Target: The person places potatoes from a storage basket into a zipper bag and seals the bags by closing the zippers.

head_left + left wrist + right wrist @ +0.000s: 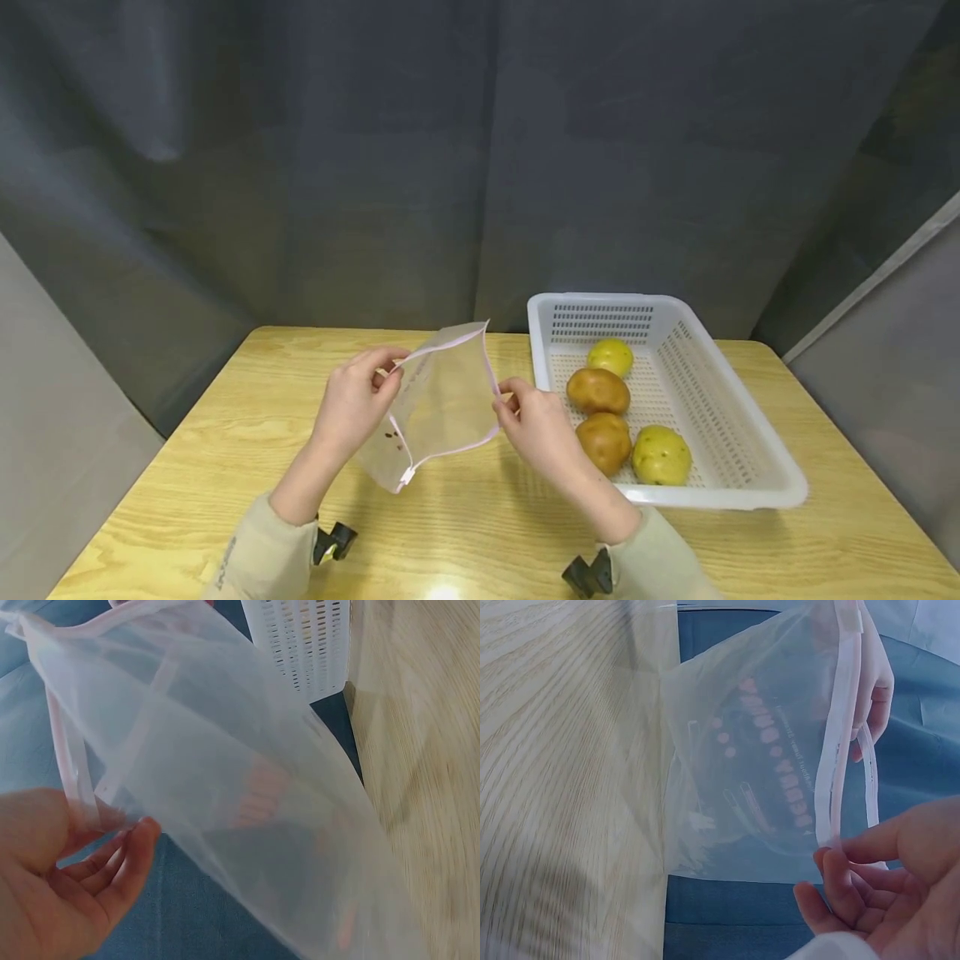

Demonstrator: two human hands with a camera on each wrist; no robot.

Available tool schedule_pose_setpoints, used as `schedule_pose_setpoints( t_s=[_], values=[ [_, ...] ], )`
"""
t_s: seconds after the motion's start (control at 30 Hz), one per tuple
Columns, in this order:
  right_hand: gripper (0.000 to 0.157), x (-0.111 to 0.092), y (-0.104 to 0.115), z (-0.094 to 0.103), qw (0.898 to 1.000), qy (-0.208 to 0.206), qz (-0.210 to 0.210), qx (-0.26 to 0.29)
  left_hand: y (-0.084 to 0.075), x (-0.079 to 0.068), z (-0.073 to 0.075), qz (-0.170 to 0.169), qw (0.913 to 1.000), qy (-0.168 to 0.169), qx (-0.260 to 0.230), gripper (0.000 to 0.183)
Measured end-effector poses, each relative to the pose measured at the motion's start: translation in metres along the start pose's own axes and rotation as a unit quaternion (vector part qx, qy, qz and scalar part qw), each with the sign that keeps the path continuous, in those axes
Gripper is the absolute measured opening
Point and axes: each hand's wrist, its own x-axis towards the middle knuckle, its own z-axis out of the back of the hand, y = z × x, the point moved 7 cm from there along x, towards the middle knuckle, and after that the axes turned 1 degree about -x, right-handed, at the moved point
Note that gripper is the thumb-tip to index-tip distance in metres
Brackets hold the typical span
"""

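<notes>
Between the two hands hangs a clear plastic zip bag (450, 392) with a pink-edged mouth spread wide and a white slider at its lower corner. My left hand (360, 400) pinches one side of the mouth between thumb and fingers; the left wrist view shows that hand (82, 877) at the bag's edge. On the opposite rim, my right hand (543, 425) pinches the zip strip, and in the right wrist view its thumb and forefinger meet on the strip. Printed lettering shows on the bag (742, 772). No item is visible inside it.
Right of the hands stands a white perforated plastic basket (738, 400). It holds two brown potatoes, one potato (597, 391) behind the other, plus a yellow-green round fruit (662, 456) in front and another at the back. Dark curtains (480, 167) rise behind the wooden table (210, 433).
</notes>
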Motion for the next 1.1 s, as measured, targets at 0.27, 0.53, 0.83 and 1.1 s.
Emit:
schedule_pose_setpoints(
  t_s=[0.27,0.53,0.83,1.1],
  values=[
    [0.013,-0.001,-0.003,0.002,1.000,0.014,-0.011,-0.007,-0.001,0.001,-0.001,0.016,0.9999,-0.005,-0.002,0.020],
    [0.011,-0.006,-0.007,0.015,1.000,0.016,-0.013,-0.024,0.001,-0.001,-0.002,0.010,0.9999,-0.012,-0.003,0.017],
    [0.009,-0.014,-0.021,0.037,0.998,0.026,-0.017,-0.048,0.003,-0.003,-0.004,0.005,0.9997,-0.019,-0.013,0.013],
    [0.011,-0.018,-0.039,0.069,0.998,0.026,-0.018,-0.060,0.005,-0.002,-0.006,0.009,0.9994,-0.024,-0.025,0.017]
  ],
)
